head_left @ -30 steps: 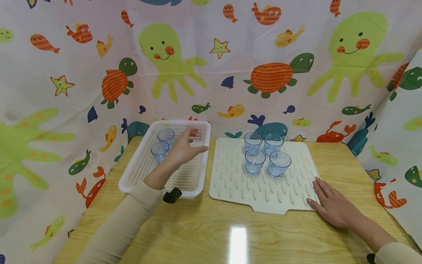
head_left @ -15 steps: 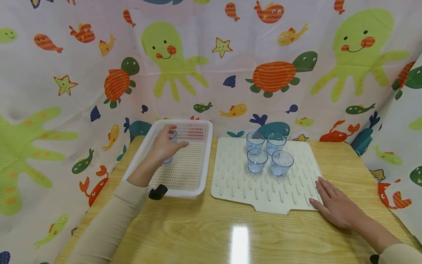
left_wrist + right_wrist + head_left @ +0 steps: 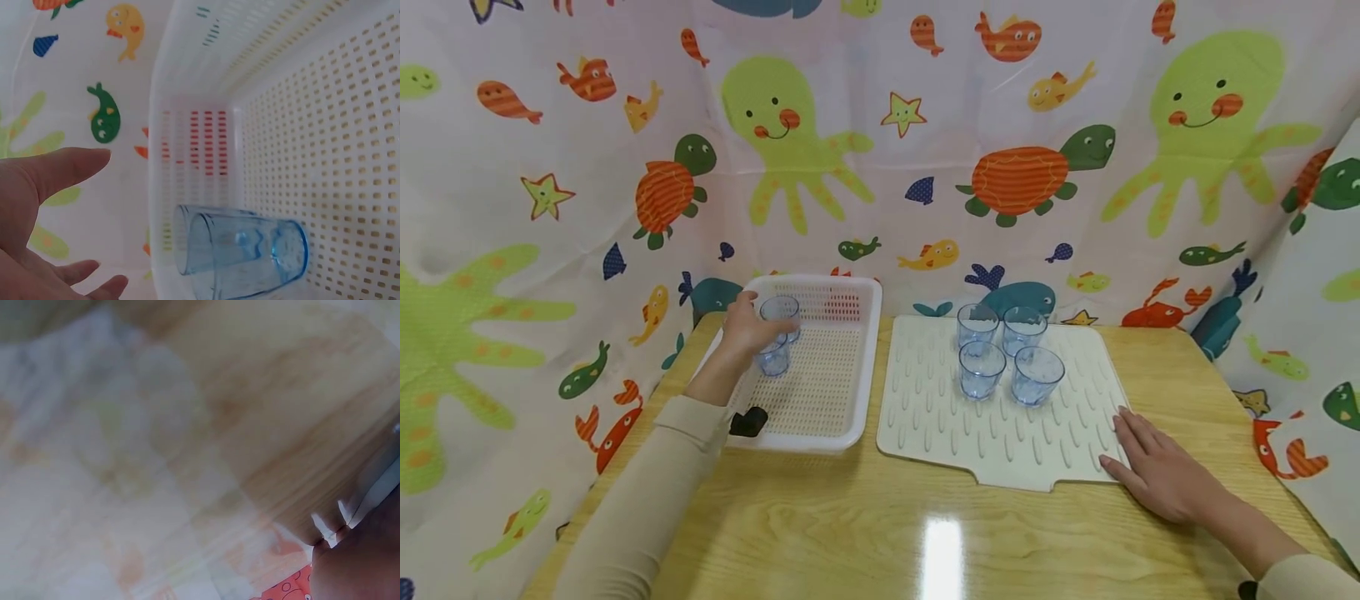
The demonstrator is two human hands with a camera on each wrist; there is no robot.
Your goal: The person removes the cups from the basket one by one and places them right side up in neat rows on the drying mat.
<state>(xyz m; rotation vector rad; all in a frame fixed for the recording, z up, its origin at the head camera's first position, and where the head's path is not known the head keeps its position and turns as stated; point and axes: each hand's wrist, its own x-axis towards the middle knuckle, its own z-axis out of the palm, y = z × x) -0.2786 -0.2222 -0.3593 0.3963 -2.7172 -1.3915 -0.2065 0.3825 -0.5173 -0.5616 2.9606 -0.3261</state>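
Observation:
My left hand (image 3: 745, 329) is over the left side of a white perforated plastic basket (image 3: 871, 367), holding nothing. Its thumb and fingers are spread apart in the left wrist view, above the rims of two clear blue glasses (image 3: 287, 250). Both glasses stand in the basket: the far glass (image 3: 781, 308) near the back wall and the near glass (image 3: 773, 360) just in front, partly behind my thumb. My right hand (image 3: 1161, 471) lies flat, fingertips on the right edge of a cream ridged draining board (image 3: 925, 417). Several more blue glasses (image 3: 981, 379) stand together on that board.
The basket and board sit side by side on a wooden table (image 3: 820, 525), a narrow gap between them. A sea-animal print curtain (image 3: 880, 167) hangs behind and along both sides. The right wrist view is blurred, showing wood grain and part of the hand.
My left hand has moved left across the basket, from the middle to above the two glasses. My right hand stays on the board's edge. The glasses on the board keep their places.

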